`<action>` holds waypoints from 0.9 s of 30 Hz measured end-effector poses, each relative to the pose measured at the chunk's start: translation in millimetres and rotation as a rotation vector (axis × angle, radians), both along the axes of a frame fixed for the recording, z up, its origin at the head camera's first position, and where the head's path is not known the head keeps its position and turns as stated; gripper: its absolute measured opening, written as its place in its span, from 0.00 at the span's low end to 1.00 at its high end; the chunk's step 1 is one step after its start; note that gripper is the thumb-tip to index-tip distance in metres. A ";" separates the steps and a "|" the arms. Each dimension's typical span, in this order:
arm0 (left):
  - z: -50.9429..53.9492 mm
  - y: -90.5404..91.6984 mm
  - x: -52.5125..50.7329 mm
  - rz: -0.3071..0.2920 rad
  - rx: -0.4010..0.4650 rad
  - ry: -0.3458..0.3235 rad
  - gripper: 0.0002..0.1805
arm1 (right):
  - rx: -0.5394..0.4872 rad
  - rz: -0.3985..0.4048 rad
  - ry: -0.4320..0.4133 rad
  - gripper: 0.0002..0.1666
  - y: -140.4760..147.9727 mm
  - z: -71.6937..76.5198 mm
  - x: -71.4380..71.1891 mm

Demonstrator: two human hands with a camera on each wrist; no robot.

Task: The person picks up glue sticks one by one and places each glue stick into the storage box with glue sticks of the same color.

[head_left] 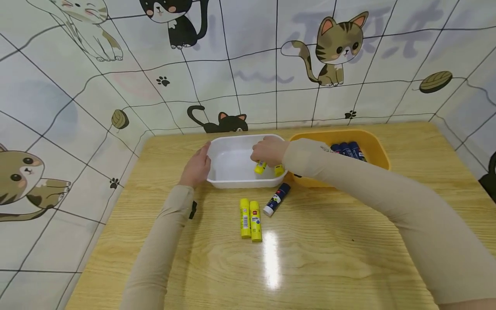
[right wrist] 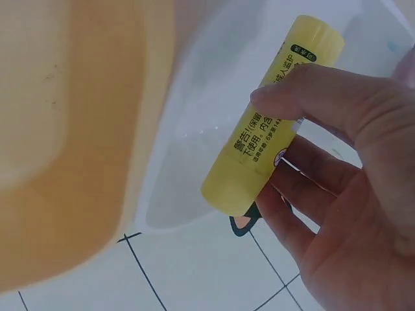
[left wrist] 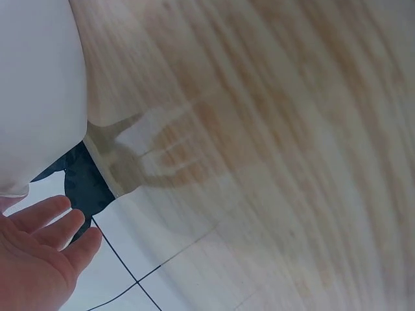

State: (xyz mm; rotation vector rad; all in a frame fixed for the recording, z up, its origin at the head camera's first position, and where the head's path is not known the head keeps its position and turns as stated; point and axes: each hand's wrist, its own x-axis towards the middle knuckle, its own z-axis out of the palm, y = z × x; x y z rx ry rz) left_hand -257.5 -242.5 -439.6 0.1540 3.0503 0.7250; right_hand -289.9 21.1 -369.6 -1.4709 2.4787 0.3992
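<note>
My right hand (head_left: pixel 267 150) is over the white plastic tub (head_left: pixel 232 184), pinching a yellow glue stick (right wrist: pixel 269 123) between thumb and fingers. In the head view, one yellow end (head_left: pixel 260 167) shows below the fingers. A second yellow piece (head_left: pixel 279 170) appears beside the cuff; whether it belongs to another stick I cannot tell. My left hand (head_left: pixel 197 165) touches the tub's left side, with fairly straight, relaxed fingers (left wrist: pixel 48 220) in the left wrist view. Two yellow glue sticks (head_left: pixel 250 219) and a dark blue glue stick (head_left: pixel 277 199) lie on the table in front.
A yellow-orange tub (head_left: pixel 377 148) stands right of the white one, holding several dark blue glue sticks (head_left: pixel 348 150). My right sleeve (head_left: pixel 348 172) crosses over its front and hides part of it. Behind the wooden table (head_left: pixel 329 258) rises a wall with cat drawings (head_left: pixel 255 77).
</note>
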 end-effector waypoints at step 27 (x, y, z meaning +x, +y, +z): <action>0.5 1.3 -0.3 -0.075 -0.070 0.099 0.29 | -0.034 0.016 0.010 0.14 -0.4 13.4 39.9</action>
